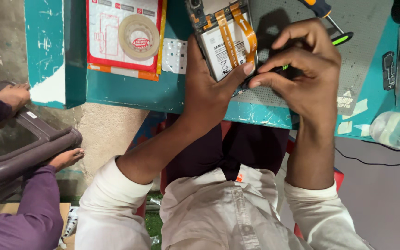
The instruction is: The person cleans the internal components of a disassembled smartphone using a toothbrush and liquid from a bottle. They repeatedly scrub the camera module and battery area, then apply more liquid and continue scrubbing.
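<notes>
An opened smartphone point(223, 41) with its back cover off lies on the grey perforated work mat point(366, 51); its white battery and orange flex cables show. My left hand point(209, 88) grips the phone from below, thumb pressed on the battery's lower right corner. My right hand point(302, 69) pinches a thin black tool with a green tip point(341, 39) beside the phone's lower right edge; most of the tool is hidden under my fingers.
A roll of clear tape point(138, 36) rests on a red-edged white packet point(116, 65) on the teal table point(130, 90). A blue-and-orange-handled screwdriver point(318, 7) lies at the mat's top. A clear plastic bottle point(396, 132) sits at right. At left, another person's hands point(15, 95) hold a dark bag point(28, 148).
</notes>
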